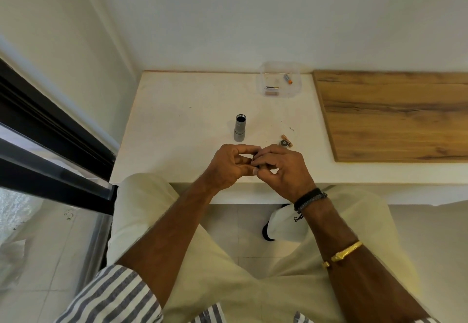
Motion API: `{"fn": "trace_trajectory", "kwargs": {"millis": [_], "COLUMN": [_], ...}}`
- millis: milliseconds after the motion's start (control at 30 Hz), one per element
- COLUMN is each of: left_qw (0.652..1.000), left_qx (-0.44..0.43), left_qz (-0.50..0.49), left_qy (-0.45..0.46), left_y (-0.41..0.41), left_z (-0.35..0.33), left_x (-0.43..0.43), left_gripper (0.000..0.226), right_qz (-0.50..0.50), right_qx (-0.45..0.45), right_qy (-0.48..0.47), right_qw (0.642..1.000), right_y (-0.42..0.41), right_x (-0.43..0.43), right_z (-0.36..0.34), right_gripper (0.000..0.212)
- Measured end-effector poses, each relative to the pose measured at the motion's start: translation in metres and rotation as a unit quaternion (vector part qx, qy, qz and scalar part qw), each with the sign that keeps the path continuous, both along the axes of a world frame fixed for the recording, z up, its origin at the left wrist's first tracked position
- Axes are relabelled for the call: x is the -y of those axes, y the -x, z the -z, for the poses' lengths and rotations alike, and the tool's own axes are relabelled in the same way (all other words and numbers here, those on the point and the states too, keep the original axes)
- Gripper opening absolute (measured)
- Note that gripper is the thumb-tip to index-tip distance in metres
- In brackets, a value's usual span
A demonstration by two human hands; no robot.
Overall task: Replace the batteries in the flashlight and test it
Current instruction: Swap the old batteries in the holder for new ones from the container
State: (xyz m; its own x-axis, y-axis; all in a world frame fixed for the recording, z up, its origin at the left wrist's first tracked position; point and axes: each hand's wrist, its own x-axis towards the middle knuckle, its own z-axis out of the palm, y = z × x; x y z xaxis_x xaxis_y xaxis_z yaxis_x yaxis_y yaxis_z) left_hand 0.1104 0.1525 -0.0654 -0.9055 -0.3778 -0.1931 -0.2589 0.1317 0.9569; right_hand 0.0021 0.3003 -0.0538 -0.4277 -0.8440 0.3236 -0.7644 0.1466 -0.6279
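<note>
Open for a reach across the left half of the white table (172, 120), clear back to the wall (253, 31). Barred mid-table by the grey flashlight body (239, 130) standing upright, with a loose battery (288, 140) and a dark cap (283, 143) side by side nearby on its right. Hemmed farther back by a clear plastic box (279, 80) near the wall, and on the right by a flat wooden board (395, 114).

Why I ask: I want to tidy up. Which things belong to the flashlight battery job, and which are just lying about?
Job:
- flashlight body, upright, open on top
- cap and loose battery, side by side
- clear box holding a spare battery
- small dark part, mostly hidden, held between left hand and right hand

Lying about:
- wooden board on the table
</note>
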Motion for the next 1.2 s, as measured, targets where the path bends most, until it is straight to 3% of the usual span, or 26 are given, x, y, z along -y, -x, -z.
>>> {"fn": "trace_trajectory", "kwargs": {"millis": [200, 267, 333, 433, 500, 633, 733, 867, 1000, 1200], "left_qw": [1.000, 1.000, 0.999, 0.999, 0.999, 0.998, 0.998, 0.993, 0.981, 0.981], "left_qx": [-0.001, -0.008, -0.009, -0.003, -0.012, -0.018, -0.026, -0.040, -0.073, -0.092], "left_qz": [-0.005, -0.018, -0.025, -0.036, -0.044, -0.052, -0.046, -0.074, -0.132, -0.139], "left_qy": [-0.011, -0.020, -0.027, -0.029, -0.024, -0.003, -0.036, -0.080, -0.121, -0.100], "left_y": [-0.001, -0.001, 0.000, 0.001, 0.002, 0.003, 0.003, 0.004, 0.002, 0.002], "left_z": [-0.001, -0.003, -0.004, -0.002, -0.001, 0.000, 0.001, 0.000, 0.000, 0.001], "left_x": [0.001, -0.001, -0.004, -0.010, -0.014, -0.020, -0.021, -0.016, -0.016, -0.013], "left_gripper": [0.055, 0.059, 0.064, 0.066, 0.065, 0.067, 0.067, 0.041, 0.032, 0.033], "right_qz": [0.016, 0.033, 0.091, 0.180, 0.191, 0.180, 0.193, 0.178, 0.141, 0.168], "right_qx": [0.005, 0.043, 0.132, 0.320, 0.376, 0.378, 0.373, 0.409, 0.442, 0.556], "right_qy": [0.011, 0.019, 0.038, 0.036, 0.009, -0.028, -0.013, 0.028, 0.052, 0.064], "right_qw": [1.000, 0.998, 0.986, 0.930, 0.907, 0.908, 0.907, 0.895, 0.884, 0.811], "right_y": [-0.005, -0.004, 0.000, 0.000, 0.000, 0.001, 0.003, 0.005, 0.002, -0.003], "right_x": [0.001, 0.001, -0.001, 0.000, 0.001, 0.000, -0.001, -0.003, -0.003, 0.002], "right_z": [0.000, -0.002, -0.001, 0.002, 0.003, 0.007, 0.009, 0.008, 0.005, 0.005], "right_gripper": [0.012, 0.021, 0.027, 0.023, 0.019, 0.026, 0.027, 0.028, 0.028, 0.013]}}
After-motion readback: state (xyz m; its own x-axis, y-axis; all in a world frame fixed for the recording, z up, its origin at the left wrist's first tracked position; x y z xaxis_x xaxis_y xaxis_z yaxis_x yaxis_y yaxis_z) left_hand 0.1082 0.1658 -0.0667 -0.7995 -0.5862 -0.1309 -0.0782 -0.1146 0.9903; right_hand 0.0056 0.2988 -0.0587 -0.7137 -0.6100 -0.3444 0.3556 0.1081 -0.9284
